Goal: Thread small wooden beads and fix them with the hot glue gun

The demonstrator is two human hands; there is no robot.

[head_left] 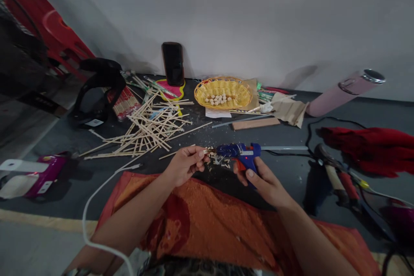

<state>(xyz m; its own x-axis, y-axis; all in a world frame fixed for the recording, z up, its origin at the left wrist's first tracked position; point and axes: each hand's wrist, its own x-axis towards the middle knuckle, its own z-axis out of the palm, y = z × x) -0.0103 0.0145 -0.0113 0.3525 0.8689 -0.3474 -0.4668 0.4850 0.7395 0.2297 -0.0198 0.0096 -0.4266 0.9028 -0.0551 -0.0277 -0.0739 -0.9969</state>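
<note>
Glue gun (241,153) sits gripped in the right hand (263,181); left hand (186,164) pinches a small stick (207,151) at its nozzle, loose sticks (148,129) crowding left.

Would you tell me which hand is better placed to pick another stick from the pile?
Probably the left hand: it lies nearer the stick pile, pinching only a small piece, while the right hand grips the glue gun.

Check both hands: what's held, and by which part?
Right hand holds the blue glue gun by its handle. Left hand pinches a small wooden piece at the gun's nozzle; which part it grips is too small to tell.
</note>
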